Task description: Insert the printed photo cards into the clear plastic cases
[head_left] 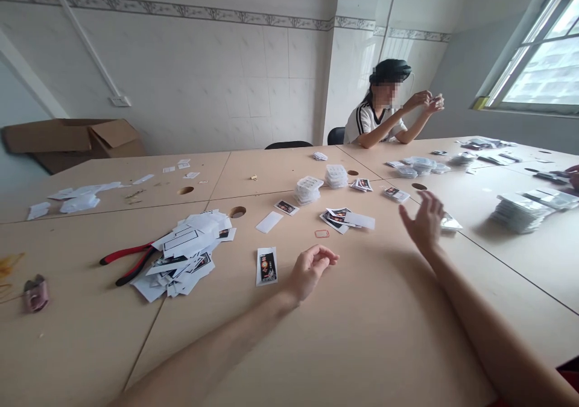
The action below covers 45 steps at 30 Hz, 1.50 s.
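Note:
My left hand [311, 269] rests on the wooden table [371, 334] with its fingers loosely curled and nothing visible in them. A printed card [266, 266] lies just left of it, and a small red rubber band [321, 234] lies just beyond it. My right hand [424, 220] hovers above the table with fingers spread and holds nothing. Beside it lies a clear packet [450, 222]. A loose pile of printed cards [344, 219] sits between and beyond my hands.
A heap of white paper slips [185, 251] covers red-handled pliers [129, 261] at left. Stacks of packets [520, 213] and small stacks [308, 189] stand further off. Across the table a person [384, 114] holds something small in both hands. Cardboard boxes [76, 141] sit far left.

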Each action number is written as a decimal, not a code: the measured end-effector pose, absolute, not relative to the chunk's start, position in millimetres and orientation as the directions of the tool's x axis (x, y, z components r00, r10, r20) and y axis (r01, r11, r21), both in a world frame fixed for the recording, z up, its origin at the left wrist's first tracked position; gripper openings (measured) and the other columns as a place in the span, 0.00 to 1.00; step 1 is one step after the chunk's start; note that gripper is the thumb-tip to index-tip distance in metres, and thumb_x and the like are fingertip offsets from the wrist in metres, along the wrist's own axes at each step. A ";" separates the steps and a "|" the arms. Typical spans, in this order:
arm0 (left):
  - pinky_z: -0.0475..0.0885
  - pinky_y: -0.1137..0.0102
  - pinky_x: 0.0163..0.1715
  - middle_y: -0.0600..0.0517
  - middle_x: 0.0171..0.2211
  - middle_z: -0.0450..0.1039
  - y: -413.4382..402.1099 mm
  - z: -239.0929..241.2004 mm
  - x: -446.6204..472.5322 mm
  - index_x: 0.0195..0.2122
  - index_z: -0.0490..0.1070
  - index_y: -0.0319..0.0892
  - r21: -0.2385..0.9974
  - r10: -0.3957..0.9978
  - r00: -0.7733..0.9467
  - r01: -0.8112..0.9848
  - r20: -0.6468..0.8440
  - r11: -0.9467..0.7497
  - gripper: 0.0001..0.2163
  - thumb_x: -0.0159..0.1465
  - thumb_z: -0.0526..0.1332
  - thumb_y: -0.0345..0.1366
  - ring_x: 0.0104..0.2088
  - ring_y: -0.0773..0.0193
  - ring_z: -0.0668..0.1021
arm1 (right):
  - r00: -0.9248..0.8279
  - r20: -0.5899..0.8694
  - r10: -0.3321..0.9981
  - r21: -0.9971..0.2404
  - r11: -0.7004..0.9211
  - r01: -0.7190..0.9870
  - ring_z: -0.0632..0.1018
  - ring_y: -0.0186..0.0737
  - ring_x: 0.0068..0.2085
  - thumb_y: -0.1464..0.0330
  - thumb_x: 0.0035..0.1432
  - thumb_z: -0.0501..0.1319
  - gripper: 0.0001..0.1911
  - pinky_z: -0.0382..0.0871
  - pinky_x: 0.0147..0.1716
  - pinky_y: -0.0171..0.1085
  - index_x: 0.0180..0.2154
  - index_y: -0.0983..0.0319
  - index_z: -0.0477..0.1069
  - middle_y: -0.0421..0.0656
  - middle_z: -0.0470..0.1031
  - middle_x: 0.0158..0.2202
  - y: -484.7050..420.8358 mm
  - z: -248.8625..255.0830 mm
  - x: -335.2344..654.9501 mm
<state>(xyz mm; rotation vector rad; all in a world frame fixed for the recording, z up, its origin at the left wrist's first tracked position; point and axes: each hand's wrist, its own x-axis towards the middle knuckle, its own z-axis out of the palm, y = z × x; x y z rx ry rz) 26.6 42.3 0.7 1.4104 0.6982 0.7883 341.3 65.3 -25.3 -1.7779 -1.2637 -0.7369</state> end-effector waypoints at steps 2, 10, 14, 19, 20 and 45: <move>0.65 0.65 0.43 0.48 0.35 0.71 41.1 1.9 25.8 0.31 0.67 0.38 0.997 0.826 0.563 -0.072 0.029 0.014 0.06 0.55 0.53 0.32 0.38 0.63 0.72 | 0.175 0.809 0.561 -0.227 0.024 0.974 0.60 0.51 0.50 0.61 0.53 0.51 0.25 0.55 0.44 0.50 0.50 0.65 0.53 0.54 0.59 0.49 81.1 -17.2 305.8; 0.66 0.66 0.39 0.49 0.32 0.70 37.4 5.1 21.9 0.30 0.65 0.38 0.995 0.857 0.512 -0.097 0.053 -0.004 0.05 0.55 0.51 0.31 0.33 0.64 0.74 | -0.051 0.579 0.814 -0.345 0.301 0.889 0.67 0.46 0.46 0.61 0.52 0.56 0.21 0.62 0.42 0.47 0.47 0.63 0.61 0.49 0.63 0.47 172.6 36.8 196.8; 0.65 0.67 0.37 0.49 0.29 0.70 38.0 1.6 20.7 0.28 0.64 0.38 0.994 0.854 0.518 -0.106 0.059 -0.005 0.04 0.55 0.51 0.30 0.31 0.65 0.74 | 0.027 0.503 0.864 -0.483 0.255 0.838 0.71 0.39 0.41 0.65 0.56 0.54 0.16 0.66 0.38 0.43 0.46 0.64 0.61 0.46 0.65 0.45 207.8 39.1 184.8; 0.65 0.68 0.35 0.49 0.29 0.71 38.5 -1.2 21.1 0.28 0.64 0.38 0.991 0.850 0.520 -0.133 0.083 -0.015 0.04 0.55 0.51 0.30 0.30 0.65 0.73 | 0.131 0.459 0.879 -0.668 0.244 0.703 0.68 0.45 0.45 0.63 0.50 0.59 0.19 0.61 0.43 0.48 0.43 0.65 0.64 0.47 0.66 0.44 214.0 33.2 181.8; 0.65 0.68 0.35 0.49 0.29 0.71 38.4 -1.1 21.3 0.28 0.64 0.38 0.991 0.852 0.516 -0.135 0.082 -0.014 0.04 0.54 0.51 0.30 0.30 0.65 0.73 | 0.163 0.470 0.868 -0.701 0.255 0.666 0.65 0.49 0.48 0.62 0.46 0.62 0.22 0.56 0.46 0.50 0.43 0.64 0.64 0.47 0.66 0.44 210.8 34.3 180.6; 0.65 0.71 0.33 0.53 0.27 0.70 40.1 8.8 28.5 0.29 0.63 0.39 0.989 0.914 0.400 -0.149 0.067 -0.007 0.06 0.55 0.53 0.37 0.30 0.67 0.72 | -0.206 0.081 0.975 -0.815 -0.054 -0.577 0.72 0.43 0.34 0.46 0.51 0.36 0.33 0.65 0.33 0.43 0.40 0.63 0.64 0.49 0.71 0.35 52.1 -8.5 164.5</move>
